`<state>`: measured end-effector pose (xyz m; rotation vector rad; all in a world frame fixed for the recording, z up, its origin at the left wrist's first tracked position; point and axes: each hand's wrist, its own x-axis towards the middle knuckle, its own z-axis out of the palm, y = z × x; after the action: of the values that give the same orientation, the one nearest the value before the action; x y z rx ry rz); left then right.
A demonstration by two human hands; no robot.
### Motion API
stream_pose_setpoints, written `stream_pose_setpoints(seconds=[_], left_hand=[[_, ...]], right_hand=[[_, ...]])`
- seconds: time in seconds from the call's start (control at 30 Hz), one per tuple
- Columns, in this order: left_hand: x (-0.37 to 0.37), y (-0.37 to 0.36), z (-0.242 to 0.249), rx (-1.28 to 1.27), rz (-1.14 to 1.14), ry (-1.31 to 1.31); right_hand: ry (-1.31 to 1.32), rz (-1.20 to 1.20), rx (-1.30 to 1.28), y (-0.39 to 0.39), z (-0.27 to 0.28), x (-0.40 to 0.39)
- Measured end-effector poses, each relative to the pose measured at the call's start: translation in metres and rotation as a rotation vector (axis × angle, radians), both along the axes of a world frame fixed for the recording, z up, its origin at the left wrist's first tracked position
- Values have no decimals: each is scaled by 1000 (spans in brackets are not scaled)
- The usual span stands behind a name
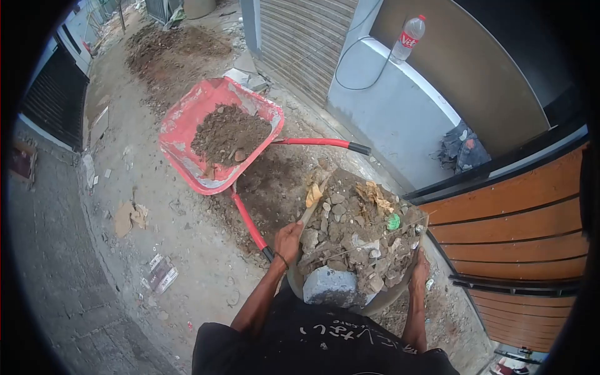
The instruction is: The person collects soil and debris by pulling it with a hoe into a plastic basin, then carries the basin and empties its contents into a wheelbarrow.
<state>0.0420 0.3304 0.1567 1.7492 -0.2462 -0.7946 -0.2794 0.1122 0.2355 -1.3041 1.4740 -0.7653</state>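
Note:
Against my body I hold a wide, shallow container [382,304] heaped with rubble [350,240]; its exact kind is mostly hidden by the load. My left hand [289,242] is closed on its left edge, with a dark band around the wrist. On the opposite edge, my right hand [420,275] grips the side, its fingers partly hidden. A grey concrete chunk [329,284] lies at the near end of the load. Among the stones are a green scrap [393,222] and dry leaves [375,197]. Ahead to the left stands a red wheelbarrow [181,140] with some soil [231,137] in it.
The wheelbarrow's two red handles [247,219] point toward me. A soil heap [169,53] lies farther up the lane. To the right are a low wall [387,112] with a plastic bottle [409,39] on top and an orange slatted panel [506,231]. Cardboard [129,217] litters the ground.

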Motion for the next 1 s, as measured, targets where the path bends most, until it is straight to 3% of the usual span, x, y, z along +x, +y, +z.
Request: stream_pose_setpoints(seconds=[0.2,0.37,0.47,0.57,0.67,0.77,0.83,0.9,1.0], left_hand=[[27,25,2,-69,329,-9],[44,14,-28,86,570,-64],[61,1,-31,17,689,69],[54,-1,-32,93,834,-32],[64,5,-58,58,988,92],[85,11,-52,127,1025,124],[113,16,-41,229,1024,229],[140,31,-88,293,1028,274],[215,38,-102,318,1064,404]], right_hand=[[85,383,24,-68,12,126],[162,716,16,-142,-38,226],[134,850,56,-177,-71,290],[212,944,45,-190,-78,346],[292,1061,-38,-189,-93,407],[357,1228,-82,-181,-97,468],[404,1287,-58,-170,-105,517],[460,1334,-41,-159,-117,561],[577,1418,-143,-153,-154,639]])
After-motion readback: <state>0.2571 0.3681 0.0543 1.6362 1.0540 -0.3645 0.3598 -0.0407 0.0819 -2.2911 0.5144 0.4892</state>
